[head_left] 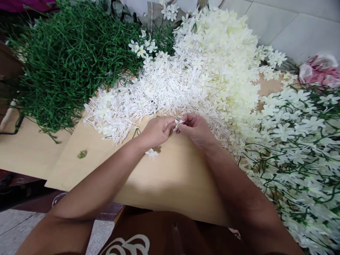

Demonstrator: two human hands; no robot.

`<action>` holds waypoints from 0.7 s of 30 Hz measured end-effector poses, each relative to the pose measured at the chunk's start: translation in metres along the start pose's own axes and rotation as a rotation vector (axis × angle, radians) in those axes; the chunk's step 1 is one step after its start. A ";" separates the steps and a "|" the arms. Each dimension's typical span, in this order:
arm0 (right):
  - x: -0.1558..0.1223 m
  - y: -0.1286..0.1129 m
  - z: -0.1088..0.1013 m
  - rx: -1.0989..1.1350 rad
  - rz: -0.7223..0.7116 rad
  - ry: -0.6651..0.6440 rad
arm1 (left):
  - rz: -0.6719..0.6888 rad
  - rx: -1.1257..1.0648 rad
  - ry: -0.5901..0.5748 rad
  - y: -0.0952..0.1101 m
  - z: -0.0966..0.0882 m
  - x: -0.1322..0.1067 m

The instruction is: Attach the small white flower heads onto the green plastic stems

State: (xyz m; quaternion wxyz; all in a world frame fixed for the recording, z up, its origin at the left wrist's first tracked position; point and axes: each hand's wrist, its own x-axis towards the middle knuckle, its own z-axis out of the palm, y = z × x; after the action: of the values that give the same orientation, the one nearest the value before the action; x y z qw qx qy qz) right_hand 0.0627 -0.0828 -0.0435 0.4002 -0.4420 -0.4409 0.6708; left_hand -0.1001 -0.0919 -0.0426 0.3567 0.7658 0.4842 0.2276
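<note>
My left hand point(157, 130) and my right hand point(196, 129) meet over a pale wooden board point(170, 177), fingers pinched together on a small white plastic flower piece point(178, 123) held between them. Just behind my hands lies a heap of white plastic flower centres point(159, 88). One loose white flower point(151, 153) rests on the board below my left wrist.
A big pile of green plastic stems point(69, 60) fills the far left. Cream petals point(228, 53) are heaped at the back. Finished white flowers on green stems point(300, 148) cover the right. A pink cloth point(318, 71) lies at the far right. A green scrap point(82, 154) sits on the board.
</note>
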 end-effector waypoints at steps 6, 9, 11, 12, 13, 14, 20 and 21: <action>-0.001 -0.005 -0.004 0.041 0.021 -0.050 | -0.039 -0.164 0.060 0.002 0.001 0.003; -0.003 -0.006 -0.007 0.033 0.032 -0.071 | 0.008 -0.277 0.050 0.002 -0.001 0.003; -0.004 -0.006 -0.007 0.036 0.041 -0.077 | 0.020 -0.308 0.035 0.001 -0.002 0.002; -0.004 -0.006 -0.007 0.040 0.046 -0.078 | 0.019 -0.308 0.034 0.001 -0.002 0.001; -0.004 -0.006 -0.007 0.041 0.050 -0.078 | 0.016 -0.297 0.035 0.000 -0.003 0.001; -0.003 -0.006 -0.007 0.038 0.053 -0.079 | 0.014 -0.281 0.037 0.000 -0.003 0.001; -0.001 -0.007 -0.007 -0.022 0.077 -0.093 | 0.029 -0.192 0.038 -0.005 -0.002 0.001; -0.001 -0.007 -0.007 -0.026 0.083 -0.097 | 0.028 -0.183 0.042 -0.006 -0.001 0.001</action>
State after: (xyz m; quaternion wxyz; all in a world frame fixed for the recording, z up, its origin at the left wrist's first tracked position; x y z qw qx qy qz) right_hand 0.0707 -0.0801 -0.0378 0.3443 -0.4320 -0.4499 0.7017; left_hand -0.1038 -0.0889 -0.0461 0.4115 0.7318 0.4581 0.2920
